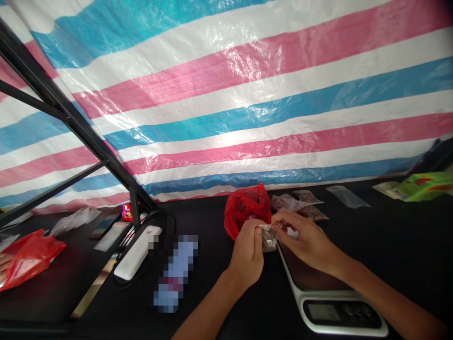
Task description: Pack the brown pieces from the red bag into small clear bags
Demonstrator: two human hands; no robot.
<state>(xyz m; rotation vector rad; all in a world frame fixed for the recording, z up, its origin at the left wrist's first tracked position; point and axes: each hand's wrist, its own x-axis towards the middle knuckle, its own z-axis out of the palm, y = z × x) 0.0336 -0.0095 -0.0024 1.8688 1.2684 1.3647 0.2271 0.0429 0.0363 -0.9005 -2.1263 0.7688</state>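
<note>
Between both hands is a small clear plastic bag (269, 240) with something brownish inside. My left hand (248, 250) pinches its left edge, thumb against fingers. My right hand (300, 236) grips the bag's top right corner with its fingertips. The bag is held just above the near side of a red plastic bag (244, 208), which stands open on the black table. Under my right forearm lies a digital scale (339, 314) with a dark platform and a white frame; the arm covers part of it.
Behind my right hand lie clear bags with brown contents (311, 211), a flat clear bag (348, 196) and a green packet (424, 186). Leftward are a pixelated item (179, 274), a white power strip (138, 252) and a black metal frame (88, 141). Another person's hand (4, 264) touches a red bag (35, 259).
</note>
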